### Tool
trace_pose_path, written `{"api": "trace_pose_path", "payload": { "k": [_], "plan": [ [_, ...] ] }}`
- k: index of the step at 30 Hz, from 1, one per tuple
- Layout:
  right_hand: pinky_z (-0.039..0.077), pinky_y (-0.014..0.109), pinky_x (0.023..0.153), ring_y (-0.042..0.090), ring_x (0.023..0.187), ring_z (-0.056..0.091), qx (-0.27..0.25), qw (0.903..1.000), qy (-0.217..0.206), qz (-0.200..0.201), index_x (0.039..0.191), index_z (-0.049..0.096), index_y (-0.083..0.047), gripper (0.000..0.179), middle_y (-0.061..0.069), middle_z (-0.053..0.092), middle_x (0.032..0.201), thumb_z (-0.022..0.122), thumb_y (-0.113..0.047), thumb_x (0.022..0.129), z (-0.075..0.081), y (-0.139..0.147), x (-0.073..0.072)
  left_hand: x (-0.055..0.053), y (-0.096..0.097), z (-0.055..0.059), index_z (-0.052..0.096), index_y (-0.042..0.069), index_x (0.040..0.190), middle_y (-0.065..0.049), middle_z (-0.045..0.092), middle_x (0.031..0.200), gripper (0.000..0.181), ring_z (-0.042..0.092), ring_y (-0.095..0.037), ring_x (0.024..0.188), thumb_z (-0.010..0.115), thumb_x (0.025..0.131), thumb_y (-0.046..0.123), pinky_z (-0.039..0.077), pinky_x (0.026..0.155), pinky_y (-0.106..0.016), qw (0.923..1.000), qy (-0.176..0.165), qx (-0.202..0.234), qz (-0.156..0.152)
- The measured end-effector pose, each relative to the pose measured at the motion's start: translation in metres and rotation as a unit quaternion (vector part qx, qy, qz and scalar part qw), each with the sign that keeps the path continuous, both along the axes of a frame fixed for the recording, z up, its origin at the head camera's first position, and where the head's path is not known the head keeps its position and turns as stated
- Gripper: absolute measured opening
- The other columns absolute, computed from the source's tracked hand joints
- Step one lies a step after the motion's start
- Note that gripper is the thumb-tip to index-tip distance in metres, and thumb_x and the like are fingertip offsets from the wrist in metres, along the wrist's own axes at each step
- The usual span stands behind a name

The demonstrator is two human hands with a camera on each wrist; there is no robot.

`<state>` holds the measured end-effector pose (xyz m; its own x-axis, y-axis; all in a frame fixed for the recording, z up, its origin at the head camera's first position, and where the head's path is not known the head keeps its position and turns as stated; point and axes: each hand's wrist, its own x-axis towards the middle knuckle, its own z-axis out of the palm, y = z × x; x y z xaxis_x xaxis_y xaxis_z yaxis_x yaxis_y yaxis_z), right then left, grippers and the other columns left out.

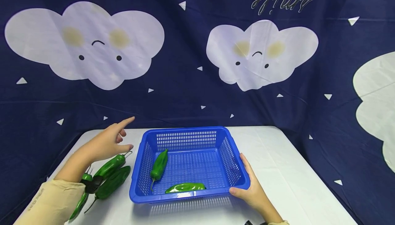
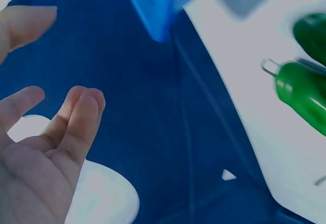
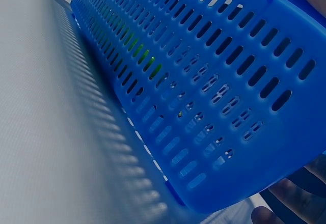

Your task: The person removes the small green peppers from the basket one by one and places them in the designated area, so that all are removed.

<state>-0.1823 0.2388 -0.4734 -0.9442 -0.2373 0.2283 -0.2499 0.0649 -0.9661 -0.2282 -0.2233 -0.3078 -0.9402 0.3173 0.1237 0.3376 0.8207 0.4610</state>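
My left hand (image 1: pixel 103 145) hovers left of the basket, above green peppers, with thumb and index finger spread apart. Nothing sits between its fingers, and the left wrist view also shows this hand (image 2: pixel 48 165) holding nothing. With my right hand (image 1: pixel 255 191) I grip the front right corner of a blue plastic basket (image 1: pixel 197 165), thumb on the rim and fingers along the right side. Inside the basket, one green pepper (image 1: pixel 159 166) lies along the left wall and another green pepper (image 1: pixel 186 187) lies by the front wall. The right wrist view shows the basket's slotted wall (image 3: pixel 239 56) up close.
Several more green peppers (image 1: pixel 115 182) lie on the white table (image 1: pixel 271 156) left of the basket, partly hidden by my left forearm and sleeve. Behind the table hangs a dark blue cloth (image 1: pixel 185 81) printed with white clouds.
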Motion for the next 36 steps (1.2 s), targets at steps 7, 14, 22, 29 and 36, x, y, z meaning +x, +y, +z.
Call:
{"api": "trace_pose_path", "payload": {
  "k": [7,14,22,29,36],
  "plan": [
    [0.052,0.026,0.096,0.050,0.132,0.039,0.007,0.9999,0.006,-0.004,0.161,0.001,-0.017,0.116,0.026,0.010,0.162,0.081,-0.004,0.077,0.001,0.000,0.001,-0.005,0.032,0.009,0.027,0.014,0.157,-0.017,0.052,0.113,0.099,0.054,-0.027,0.096,0.085,0.077,0.025,0.049,0.074,-0.036,0.9996,0.010,0.022,-0.013],
    [0.052,0.027,0.095,0.049,0.132,0.040,0.011,0.9999,0.005,-0.007,0.161,0.004,-0.022,0.115,0.027,0.010,0.162,0.081,-0.005,0.077,0.000,0.001,0.001,-0.016,0.059,0.008,0.026,0.016,0.157,-0.019,0.053,0.119,0.098,0.055,-0.029,0.100,0.083,0.079,0.029,0.052,0.078,-0.040,0.9988,-0.002,0.027,-0.041],
    [0.053,0.029,0.095,0.047,0.129,0.043,-0.004,1.0000,-0.003,0.002,0.161,0.002,-0.020,0.116,0.027,0.010,0.162,0.081,-0.004,0.077,0.000,0.000,0.001,-0.029,0.076,-0.003,0.020,0.016,0.159,-0.020,0.053,0.123,0.099,0.057,-0.032,0.106,0.081,0.082,0.034,0.055,0.081,-0.046,0.9982,-0.025,0.026,-0.047],
    [0.053,0.029,0.095,0.047,0.129,0.044,0.001,1.0000,0.000,0.000,0.161,0.002,-0.019,0.116,0.027,0.011,0.161,0.081,-0.004,0.077,-0.001,0.001,0.000,-0.035,0.083,-0.014,0.022,0.013,0.158,-0.027,0.051,0.131,0.100,0.058,-0.039,0.116,0.082,0.081,0.033,0.052,0.093,-0.056,0.9987,-0.026,0.007,-0.043],
    [0.053,0.030,0.095,0.047,0.129,0.045,-0.004,1.0000,0.002,0.006,0.161,0.001,-0.018,0.116,0.029,0.011,0.161,0.081,-0.005,0.078,-0.001,0.001,0.000,-0.041,0.093,-0.028,0.020,0.017,0.159,-0.035,0.038,0.146,0.102,0.048,-0.051,0.129,0.083,0.080,0.032,0.044,0.101,-0.065,0.9976,-0.059,-0.032,-0.019]
  ]
}}
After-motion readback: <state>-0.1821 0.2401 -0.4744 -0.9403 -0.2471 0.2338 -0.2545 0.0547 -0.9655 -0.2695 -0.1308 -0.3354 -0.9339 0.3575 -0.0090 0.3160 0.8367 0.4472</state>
